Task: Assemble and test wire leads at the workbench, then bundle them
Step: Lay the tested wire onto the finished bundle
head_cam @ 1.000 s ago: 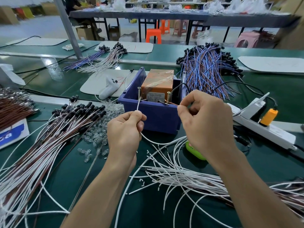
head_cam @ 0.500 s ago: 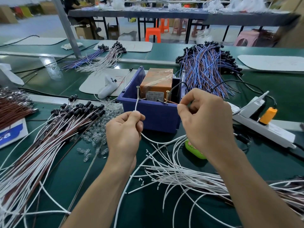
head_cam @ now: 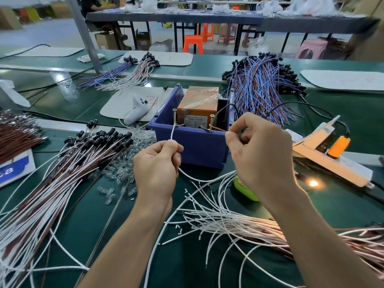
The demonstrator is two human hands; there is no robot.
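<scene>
The testing step is in hand. The left hand has its fingers curled and pinches a white wire between thumb and forefinger, holding its tip up against the left screw, which stands on the front rim of the blue bin. The right hand is curled too, its thumb and forefinger pinching a thin brown wire end that reaches the foot of the right screw; whether metal truly meets metal there is too small to tell. Inside the bin sits an orange box, and the two screws look like its test contacts. From the left hand the white wire loops down over the green bench and passes under the right hand, beside a green object. Further right, near the power strip, a small light glows on the bench. It is probably the lamp of the lead under test, which would mean a pass, though its link to the held wire cannot be traced. The next move, as I judge it, is to lift both ends off the screws and lay this lead with the black-capped leads on the left. A fresh one then comes from the loose white leads — that calls for a fine pinch to free a single strand from the tangle, and care that no bare end bridges both screws.
</scene>
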